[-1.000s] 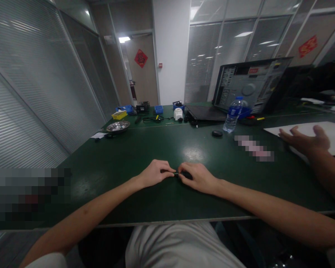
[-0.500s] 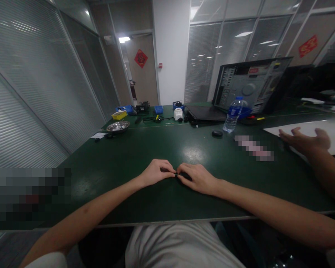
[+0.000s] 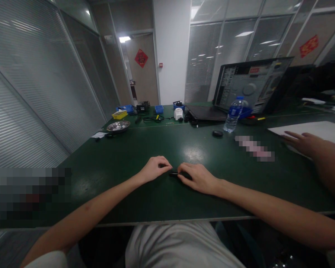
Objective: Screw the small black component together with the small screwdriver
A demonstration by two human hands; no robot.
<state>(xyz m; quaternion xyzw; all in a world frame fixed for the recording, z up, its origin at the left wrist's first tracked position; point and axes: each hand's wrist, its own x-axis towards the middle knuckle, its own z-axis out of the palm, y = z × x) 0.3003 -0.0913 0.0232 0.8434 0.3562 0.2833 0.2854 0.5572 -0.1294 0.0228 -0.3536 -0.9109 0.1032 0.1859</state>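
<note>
A small, slim black object [image 3: 173,174] lies low over the green table, its far end poking out to the left of my right hand [image 3: 197,178]. The thumb and fingers of that hand are closed on its other end; its exact kind is too small and dark to tell. Just up and left of its tip is my left hand [image 3: 155,168], thumb and fingertips pinched together, apart from the object. Whether something tiny sits in that pinch is hidden.
On the right, another person's hand [image 3: 312,144] rests over a white sheet [image 3: 332,130]. Farther back stand a water bottle [image 3: 233,114], a black mouse [image 3: 217,133], a closed laptop [image 3: 206,113] and an open computer case [image 3: 248,87]. A metal dish [image 3: 118,127] sits back left.
My left hand has moved slightly up and left, off the black object, so more of it shows. My right hand stays put. The other person's hand has turned down toward the sheet.
</note>
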